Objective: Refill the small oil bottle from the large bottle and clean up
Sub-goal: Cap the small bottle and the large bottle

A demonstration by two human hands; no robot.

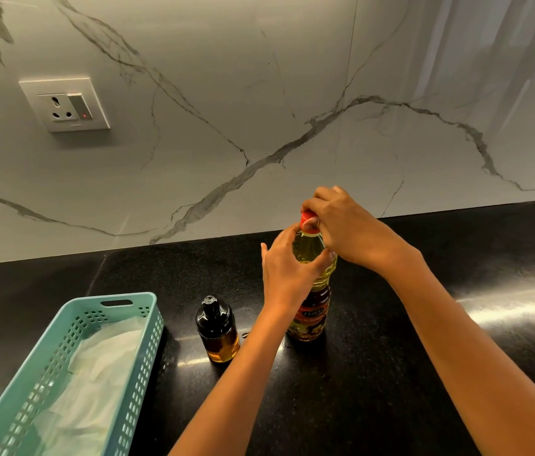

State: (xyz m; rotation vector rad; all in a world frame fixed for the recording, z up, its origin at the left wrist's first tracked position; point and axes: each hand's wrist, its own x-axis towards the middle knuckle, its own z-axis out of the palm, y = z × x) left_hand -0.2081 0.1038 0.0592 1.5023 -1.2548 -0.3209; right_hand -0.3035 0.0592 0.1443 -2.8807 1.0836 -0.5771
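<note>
Left hand (pixel 284 268) is gripping the large bottle (pixel 313 291) neck near the counter's (pixel 391 357) back edge; right hand (pixel 341 225) is clamping its red cap (pixel 307 219).

Large oil bottle (pixel 313 284) stands upright, clear plastic, yellow oil high up, red cap (pixel 307 219) on top. Small dark bottle (pixel 217 329), black-capped, amber oil low, upright just beside.

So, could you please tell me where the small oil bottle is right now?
In the head view, the small oil bottle stands upright on the black counter, between the teal basket on its left and the large bottle.
</note>
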